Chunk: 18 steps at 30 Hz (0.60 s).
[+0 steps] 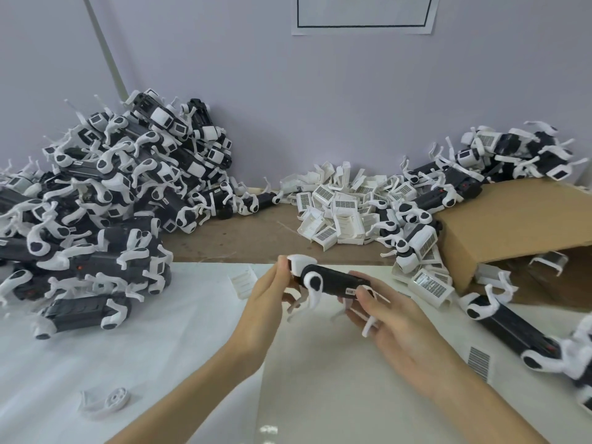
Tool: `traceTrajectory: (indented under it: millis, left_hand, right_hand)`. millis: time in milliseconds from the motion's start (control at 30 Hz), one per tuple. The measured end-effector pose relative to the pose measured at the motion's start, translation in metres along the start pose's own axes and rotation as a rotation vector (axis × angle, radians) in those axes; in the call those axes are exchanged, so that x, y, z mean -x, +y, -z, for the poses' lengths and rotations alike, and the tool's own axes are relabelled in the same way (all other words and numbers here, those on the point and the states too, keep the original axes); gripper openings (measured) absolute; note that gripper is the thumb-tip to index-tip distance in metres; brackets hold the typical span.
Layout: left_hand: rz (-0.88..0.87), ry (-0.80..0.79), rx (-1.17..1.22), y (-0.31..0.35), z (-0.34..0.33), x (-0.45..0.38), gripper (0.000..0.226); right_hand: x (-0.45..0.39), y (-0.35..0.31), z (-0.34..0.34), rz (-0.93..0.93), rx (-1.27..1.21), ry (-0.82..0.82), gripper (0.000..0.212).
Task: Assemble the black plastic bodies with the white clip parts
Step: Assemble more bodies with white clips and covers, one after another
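I hold one black body in the air above the middle of the tabletop, level and lengthwise between my hands. My left hand grips its left end, thumb and fingertips pinched on the white clip part that caps that end. My right hand cradles the right end from below, fingers curled under it and thumb lying along its near side. The clip looks seated or nearly so; I cannot tell whether it has fully snapped home. White legs hang from the body's underside.

A lot seems done already. A tall heap of finished units covers the left side of the tabletop, running back to the far edge by the wall, each black body carrying white parts. Plenty is left, as I judge it: loose white clip parts lie in a mound at the far edge, right of centre, and more spill toward the right edge beside an open cardboard box. Bodies wait there too: a pile lies on top of the box and behind it, and another body lies near the right edge. One clip lies flat just beyond my left hand, and a small white wheel-like piece lies near the front left.
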State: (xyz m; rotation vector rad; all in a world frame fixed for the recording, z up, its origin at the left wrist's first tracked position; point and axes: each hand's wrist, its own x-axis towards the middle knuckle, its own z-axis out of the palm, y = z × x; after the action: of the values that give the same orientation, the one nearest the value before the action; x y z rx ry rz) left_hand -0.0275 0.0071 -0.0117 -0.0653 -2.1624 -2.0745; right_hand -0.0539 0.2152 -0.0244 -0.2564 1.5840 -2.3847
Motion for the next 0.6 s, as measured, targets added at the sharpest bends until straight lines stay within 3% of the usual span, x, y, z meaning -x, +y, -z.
traceTrajectory:
  millis: [167, 367, 600]
  left_hand:
    - [0.014, 0.018, 0.08, -0.006, 0.003, -0.004, 0.064]
    - [-0.152, 0.37, 0.192, -0.004, -0.004, 0.003, 0.058]
    - [-0.381, 0.43, 0.064, 0.007, 0.01, -0.003, 0.062]
  right_hand:
    - [0.006, 0.0, -0.003, 0.181, 0.341, 0.03, 0.068]
    - [0.014, 0.01, -0.013, 0.424, 0.779, -0.043, 0.073]
    - [0.02, 0.028, -0.033, 0.547, 0.875, -0.023, 0.076]
